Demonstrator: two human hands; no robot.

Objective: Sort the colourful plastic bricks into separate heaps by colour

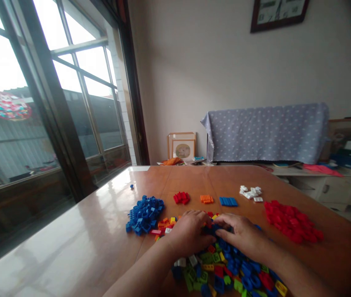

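My left hand [190,231] reaches into a mixed pile of toy building bricks [217,258], its fingers curled and the tips partly hidden. From the other side my right hand [237,231] meets it, thumb and fingers bent close around dark blue bricks. Whatever lies within the left fingers is too blurred to make out. Blue, green, yellow, red, orange and white bricks spread beneath and in front of both hands. To the left is a heap of blue bricks [146,214]; to the right, a heap of red bricks [291,220].
Beyond my hands, small red bricks [181,198], orange bricks [206,199], blue bricks [228,201] and white bricks [250,192] lie in separate groups. A lone blue piece [131,187] sits at the far left of the wooden table [85,243]. Windows line the left side.
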